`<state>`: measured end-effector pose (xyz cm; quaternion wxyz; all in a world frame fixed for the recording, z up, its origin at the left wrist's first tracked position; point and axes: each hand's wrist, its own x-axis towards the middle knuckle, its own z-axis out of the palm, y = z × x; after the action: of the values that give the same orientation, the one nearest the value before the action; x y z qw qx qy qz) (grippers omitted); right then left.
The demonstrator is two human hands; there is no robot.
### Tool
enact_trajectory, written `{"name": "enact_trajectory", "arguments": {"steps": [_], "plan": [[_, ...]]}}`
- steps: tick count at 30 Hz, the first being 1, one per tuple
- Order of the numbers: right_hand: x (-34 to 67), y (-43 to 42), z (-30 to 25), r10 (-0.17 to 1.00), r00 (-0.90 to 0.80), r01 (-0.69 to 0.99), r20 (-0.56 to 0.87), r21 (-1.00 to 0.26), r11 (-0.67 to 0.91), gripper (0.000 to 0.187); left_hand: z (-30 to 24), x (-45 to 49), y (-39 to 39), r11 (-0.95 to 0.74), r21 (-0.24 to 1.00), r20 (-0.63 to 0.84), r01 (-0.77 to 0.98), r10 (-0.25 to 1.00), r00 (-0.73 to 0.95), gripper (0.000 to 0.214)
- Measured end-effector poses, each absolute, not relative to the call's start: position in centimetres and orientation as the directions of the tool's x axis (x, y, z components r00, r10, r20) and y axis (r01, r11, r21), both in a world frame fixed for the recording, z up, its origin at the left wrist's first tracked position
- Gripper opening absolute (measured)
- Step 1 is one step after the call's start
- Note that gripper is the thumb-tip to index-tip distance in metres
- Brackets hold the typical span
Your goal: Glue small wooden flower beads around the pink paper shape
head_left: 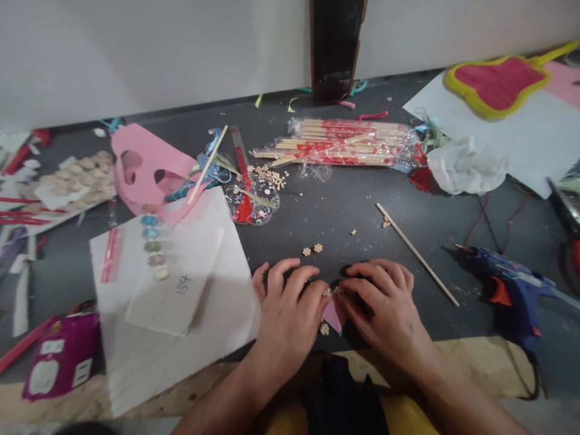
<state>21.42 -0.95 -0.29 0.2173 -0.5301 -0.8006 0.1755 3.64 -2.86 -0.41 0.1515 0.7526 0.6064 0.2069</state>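
My left hand [290, 311] rests low over the dark table, its thumb and forefinger pinched at a small pale flower-shaped piece [327, 292]. Facing it, my right hand [392, 311] has its fingertips closed at another such flower [337, 289]. Below the fingertips lies a small pink paper piece [334, 315], partly covered by both hands. One flower [324, 328] sits by its lower left edge, against my left hand. Just beyond my hands are two more flowers [312, 249], apart from any finger.
A thin wooden stick [417, 254] and blue glue gun [507, 278] lie to the right. White sheets [217, 314] and a pink mask-like cutout [149, 151] are on the left. Wrapped chopsticks [344, 142] lie behind, near loose beads [267, 175] and crumpled tissue [469, 166].
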Motion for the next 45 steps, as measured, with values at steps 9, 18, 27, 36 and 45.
{"name": "enact_trajectory", "arguments": {"steps": [9, 18, 27, 36, 45], "plan": [[21.18, -0.89, -0.45, 0.929, -0.323, 0.790, 0.178, -0.489, 0.369, 0.010, -0.08, 3.73, -2.66, -0.225, 0.470, 0.130, 0.854, 0.974, 0.185, 0.007], [21.12, -0.90, -0.54, 0.930, -0.326, 0.805, 0.171, -0.465, 0.368, 0.008, -0.17, 3.61, -2.68, -0.224, 0.492, 0.138, 0.841, 0.974, 0.179, 0.007], [21.09, -0.84, -0.46, 0.929, -0.327, 0.802, 0.170, -0.470, 0.369, 0.008, -0.20, 3.56, -2.78, -0.212, 0.482, 0.096, 0.850, 0.977, 0.189, 0.010], [21.08, -0.88, -0.53, 0.934, -0.318, 0.808, 0.159, -0.469, 0.355, 0.009, -0.01, 3.54, -2.62, -0.209, 0.489, 0.108, 0.847, 0.978, 0.179, 0.007], [21.07, -0.88, -0.36, 0.931, -0.330, 0.819, 0.155, -0.444, 0.364, 0.010, 0.02, 3.64, -2.66, -0.199, 0.496, 0.118, 0.845, 0.980, 0.161, 0.006]]}}
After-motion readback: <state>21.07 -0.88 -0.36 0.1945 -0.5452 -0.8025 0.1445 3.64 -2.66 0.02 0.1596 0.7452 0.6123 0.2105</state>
